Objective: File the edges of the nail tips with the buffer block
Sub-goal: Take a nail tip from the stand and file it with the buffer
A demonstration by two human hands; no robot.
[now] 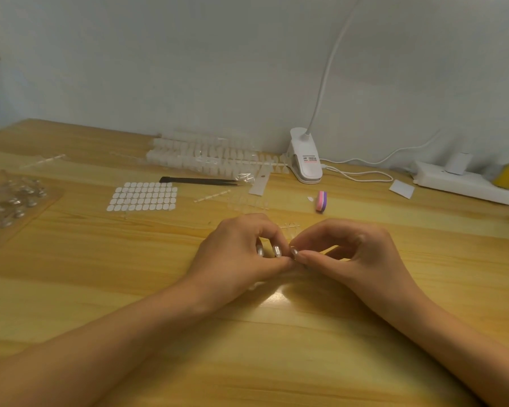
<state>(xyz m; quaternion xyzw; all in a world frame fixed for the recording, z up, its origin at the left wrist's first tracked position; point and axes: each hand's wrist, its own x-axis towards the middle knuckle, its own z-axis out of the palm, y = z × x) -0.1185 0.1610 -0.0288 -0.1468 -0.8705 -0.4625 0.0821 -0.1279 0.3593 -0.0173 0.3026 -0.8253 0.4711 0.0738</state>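
Left hand [241,251] and right hand [346,254] pinched what seemed 1 nail tip [294,253]; filing seemingly unstarted, buffer block [321,201] needed fetching.

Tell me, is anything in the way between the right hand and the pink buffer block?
Nothing visible. The buffer block lies beyond the right hand with only bare table between, though it and the left hand pinch a tiny piece.

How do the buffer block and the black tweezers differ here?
The buffer block is short, thick, and pink and purple; the tweezers are long, thin and black. The buffer block sits to the right, the tweezers further left. Both lie on the table, neither being held.
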